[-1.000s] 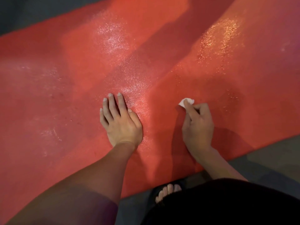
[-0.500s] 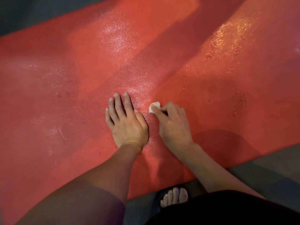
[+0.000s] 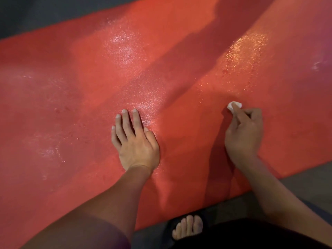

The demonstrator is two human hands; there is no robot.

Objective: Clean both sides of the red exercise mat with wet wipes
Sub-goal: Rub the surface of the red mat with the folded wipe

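The red exercise mat [image 3: 89,97] lies flat on the floor [image 3: 309,187], its long axis running left to right. On it, right of the flat, straight-fingered left hand [image 3: 136,144], the right hand [image 3: 243,133] pinches a wadded wet wipe [image 3: 233,105] against the mat; unwiped mat lies beyond its fingertips.

Bare forearms, black garment [image 3: 251,236], black open-toed sandal [image 3: 172,225] (toes showing)
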